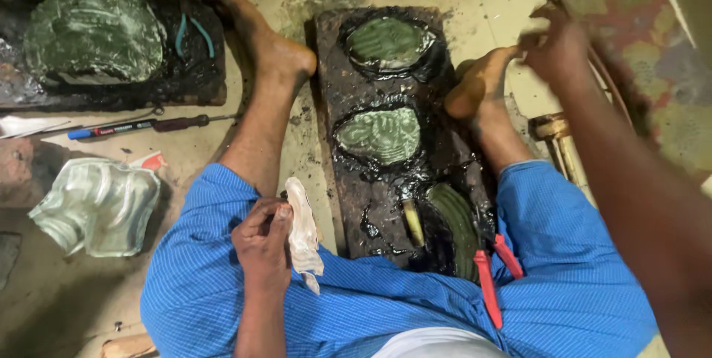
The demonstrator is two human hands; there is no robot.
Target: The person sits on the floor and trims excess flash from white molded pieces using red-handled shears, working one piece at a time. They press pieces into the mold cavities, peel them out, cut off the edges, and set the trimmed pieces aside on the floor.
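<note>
While curled on a pale scrap point(304, 235), left hand point(261, 245) bent.

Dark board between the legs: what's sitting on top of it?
On the dark board: three green embossed metal pieces bedded in black pitch, a small yellowish tool, and red-handled pliers near its lower end. The pieces' undersides are hidden by the pitch.

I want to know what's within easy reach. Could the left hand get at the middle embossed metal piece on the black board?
Probably yes: the left hand holds a white cloth beside the board, and nothing lies between it and the middle piece.
</note>
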